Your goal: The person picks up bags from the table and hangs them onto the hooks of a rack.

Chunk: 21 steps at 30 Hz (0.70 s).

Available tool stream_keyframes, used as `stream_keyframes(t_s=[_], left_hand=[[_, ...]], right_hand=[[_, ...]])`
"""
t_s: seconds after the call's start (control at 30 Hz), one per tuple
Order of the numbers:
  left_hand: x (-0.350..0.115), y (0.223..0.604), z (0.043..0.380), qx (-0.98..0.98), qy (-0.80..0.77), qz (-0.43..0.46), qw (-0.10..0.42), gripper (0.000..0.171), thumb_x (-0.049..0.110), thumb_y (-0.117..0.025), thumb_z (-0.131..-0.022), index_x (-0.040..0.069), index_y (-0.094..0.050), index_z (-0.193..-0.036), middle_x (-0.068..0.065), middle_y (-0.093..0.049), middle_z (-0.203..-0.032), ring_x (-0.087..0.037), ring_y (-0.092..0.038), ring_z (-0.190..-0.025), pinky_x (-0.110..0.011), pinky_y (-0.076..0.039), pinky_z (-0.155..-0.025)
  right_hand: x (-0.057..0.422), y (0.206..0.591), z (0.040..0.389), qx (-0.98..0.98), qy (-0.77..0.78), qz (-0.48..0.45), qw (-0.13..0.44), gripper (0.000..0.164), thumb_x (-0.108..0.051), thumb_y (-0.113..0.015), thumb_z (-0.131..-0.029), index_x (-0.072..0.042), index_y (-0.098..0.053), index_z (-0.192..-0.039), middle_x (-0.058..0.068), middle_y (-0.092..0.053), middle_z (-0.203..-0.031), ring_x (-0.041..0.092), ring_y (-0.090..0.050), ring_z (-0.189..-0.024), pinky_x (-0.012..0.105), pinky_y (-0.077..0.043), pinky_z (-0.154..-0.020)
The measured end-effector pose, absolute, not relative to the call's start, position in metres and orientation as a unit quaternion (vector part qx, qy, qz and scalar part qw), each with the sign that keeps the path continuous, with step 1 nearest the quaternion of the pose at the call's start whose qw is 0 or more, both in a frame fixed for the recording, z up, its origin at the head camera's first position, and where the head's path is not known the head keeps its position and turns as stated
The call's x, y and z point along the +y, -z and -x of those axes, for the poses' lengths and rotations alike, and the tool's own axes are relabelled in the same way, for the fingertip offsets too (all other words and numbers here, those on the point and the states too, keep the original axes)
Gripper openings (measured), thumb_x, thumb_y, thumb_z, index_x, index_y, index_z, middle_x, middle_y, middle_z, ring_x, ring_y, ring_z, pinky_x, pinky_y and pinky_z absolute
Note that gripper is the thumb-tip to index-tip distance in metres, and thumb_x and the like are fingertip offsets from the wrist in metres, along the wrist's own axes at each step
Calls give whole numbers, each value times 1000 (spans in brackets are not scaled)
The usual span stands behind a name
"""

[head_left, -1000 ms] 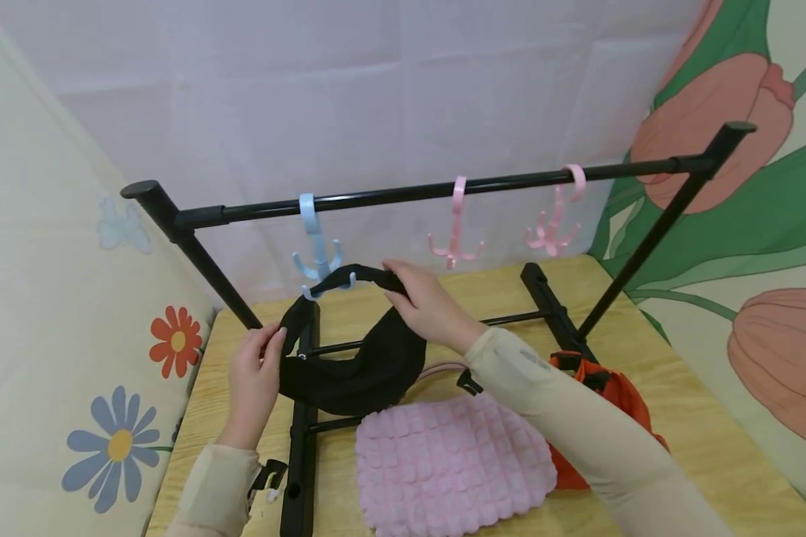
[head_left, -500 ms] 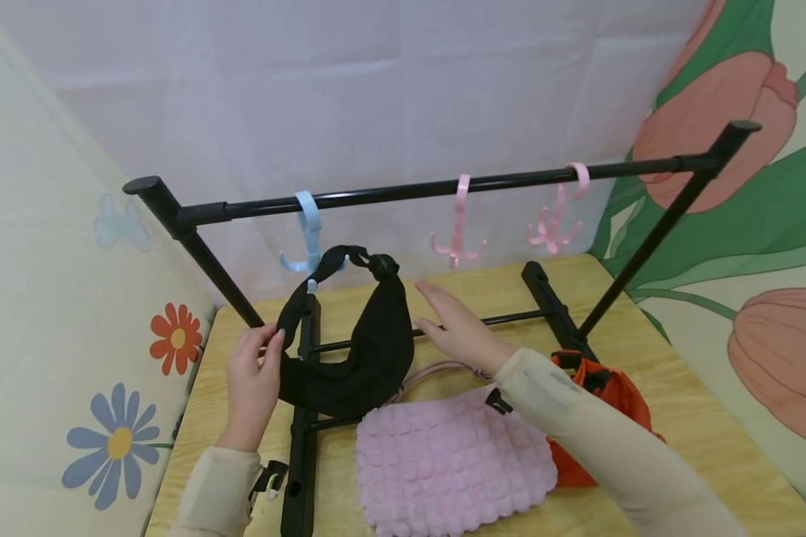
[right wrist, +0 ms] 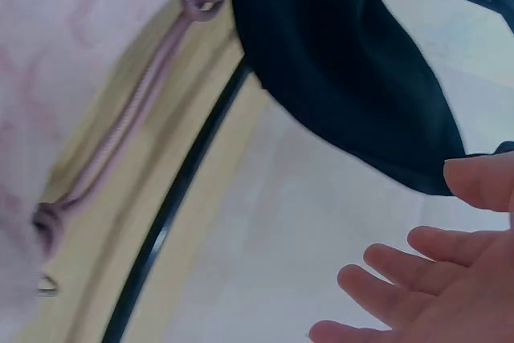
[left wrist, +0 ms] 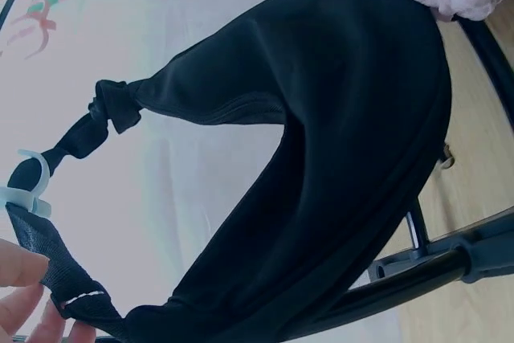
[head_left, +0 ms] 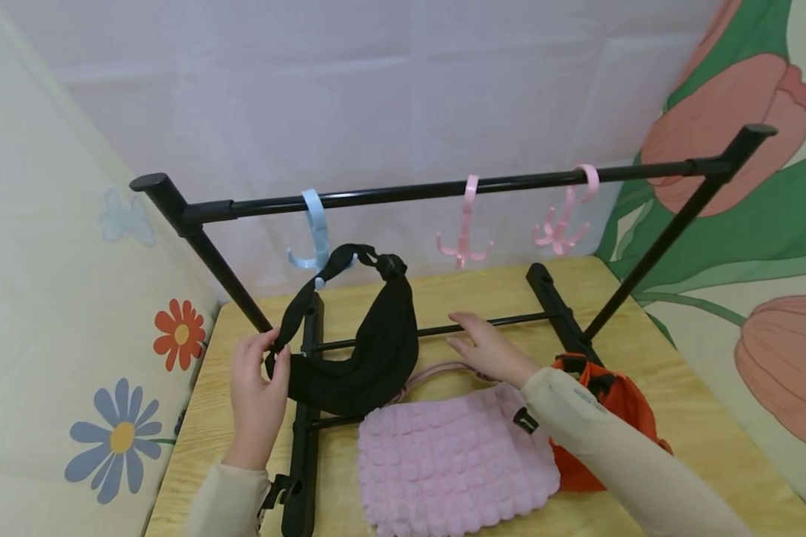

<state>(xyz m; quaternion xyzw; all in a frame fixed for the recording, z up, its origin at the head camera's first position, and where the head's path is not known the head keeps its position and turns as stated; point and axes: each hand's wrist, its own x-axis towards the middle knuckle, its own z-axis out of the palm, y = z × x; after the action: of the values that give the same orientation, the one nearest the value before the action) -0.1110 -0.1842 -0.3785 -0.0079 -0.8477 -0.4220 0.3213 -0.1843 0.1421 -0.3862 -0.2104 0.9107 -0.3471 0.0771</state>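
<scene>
Your black bag (head_left: 388, 347) is hanging by its strap (head_left: 300, 304) on the blue hook (head_left: 318, 224), probably handling light, soft and floppy, so the strap is looking like the best hold. You're loosely pinching that strap low down with your left hand (head_left: 258, 388), while your right hand (head_left: 492, 352) is hovering, fingers extended, holding nothing, near the pink bag (head_left: 457, 455).

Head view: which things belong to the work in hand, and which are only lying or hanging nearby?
Seem part of the work:
black bag
blue hook, carrying its strap
left fingers, at the strap
black rack, bearing the hook

Seem just nearby:
pink textured bag
orange cloth item
two pink hooks, hanging unused
</scene>
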Motion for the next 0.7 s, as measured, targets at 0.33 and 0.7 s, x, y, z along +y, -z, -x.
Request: stream_keyframes(t_s=[0.33, 0.7], left_hand=[[-172, 395, 95, -825, 410, -3, 389, 25, -10, -66, -85, -10, -62, -110, -23, -53, -108, -31, -48, -96, -28, -33, -81], [-157, 413, 84, -815, 437, 11, 380, 27, -15, -65, -82, -12, -60, -108, -24, -53, -104, -22, -46, -93, -30, -35, -77]], right_hand=[[162, 417, 188, 922, 324, 177, 120, 51, -15, -53, -99, 17, -40, -137, 34, -49, -131, 44, -53, -117, 55, -37, -102], [172, 437, 190, 928, 300, 147, 164, 53, -16, -55, -98, 21, -40, -133, 39, -45, -133, 50, -42, -126, 56, -33, -104]])
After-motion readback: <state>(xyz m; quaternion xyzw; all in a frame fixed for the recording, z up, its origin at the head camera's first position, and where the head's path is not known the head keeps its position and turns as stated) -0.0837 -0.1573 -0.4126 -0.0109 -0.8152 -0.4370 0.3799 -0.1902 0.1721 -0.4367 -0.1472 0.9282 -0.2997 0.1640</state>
